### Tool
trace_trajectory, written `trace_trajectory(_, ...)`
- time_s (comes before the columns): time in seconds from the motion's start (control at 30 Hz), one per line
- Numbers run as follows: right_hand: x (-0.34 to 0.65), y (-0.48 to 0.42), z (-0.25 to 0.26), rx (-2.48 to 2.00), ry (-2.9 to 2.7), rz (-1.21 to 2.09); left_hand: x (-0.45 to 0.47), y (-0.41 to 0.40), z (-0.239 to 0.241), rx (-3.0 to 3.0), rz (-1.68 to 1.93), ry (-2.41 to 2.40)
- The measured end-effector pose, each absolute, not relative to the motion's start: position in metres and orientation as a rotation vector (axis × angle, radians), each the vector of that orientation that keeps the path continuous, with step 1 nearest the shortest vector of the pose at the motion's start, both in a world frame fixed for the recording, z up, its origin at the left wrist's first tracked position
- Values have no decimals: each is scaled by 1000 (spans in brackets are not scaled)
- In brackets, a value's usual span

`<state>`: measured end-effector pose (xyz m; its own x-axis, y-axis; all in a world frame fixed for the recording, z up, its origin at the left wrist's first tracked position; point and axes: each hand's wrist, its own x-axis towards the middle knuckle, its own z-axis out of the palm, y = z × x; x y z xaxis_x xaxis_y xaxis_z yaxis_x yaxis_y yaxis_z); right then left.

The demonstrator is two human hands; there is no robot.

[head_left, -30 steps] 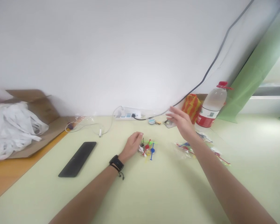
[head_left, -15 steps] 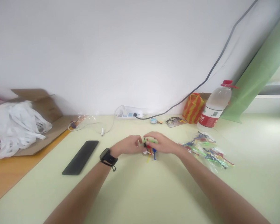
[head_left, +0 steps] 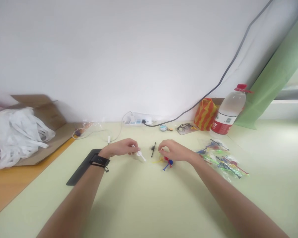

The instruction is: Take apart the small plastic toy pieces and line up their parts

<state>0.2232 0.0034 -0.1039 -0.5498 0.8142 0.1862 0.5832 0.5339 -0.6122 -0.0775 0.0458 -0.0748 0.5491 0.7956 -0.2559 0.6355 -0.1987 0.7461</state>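
A small white plastic piece with a thin stem (head_left: 141, 156) is pinched between the thumb and fingers of my left hand (head_left: 123, 147), just above the table. My right hand (head_left: 175, 150) is closed, its finger curled toward the thumb; what is between the fingertips is hidden. Just below its fingertips lie a red piece (head_left: 168, 162), a blue piece (head_left: 167, 166) and a yellow piece (head_left: 156, 162), partly covered by the hand. A black stick-like piece (head_left: 153, 149) lies between the two hands, touched by neither.
Clear bags of coloured pieces (head_left: 223, 162) lie on the right, before a large water bottle (head_left: 225, 115) and a striped bag (head_left: 205, 114). A black slab (head_left: 80, 172) lies under my left wrist. A power strip (head_left: 137, 119) stands by the wall; cardboard (head_left: 57, 132) is left.
My left hand has moved left, taking the white piece out of the cluster. The hands are farther apart. The red and blue pieces have shifted slightly right; the black piece now lies separate.
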Motion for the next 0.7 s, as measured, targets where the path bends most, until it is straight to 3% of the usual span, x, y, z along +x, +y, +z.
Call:
trace_trajectory(0.43, 123, 45, -98, -1039, -1820, 1151, -74, 46, -60, 1665, 700, 1110)
trace_trajectory(0.7, 132, 47, -101, -964, -1590, 1355, -67, 41, -55, 1900, 682, 1059)
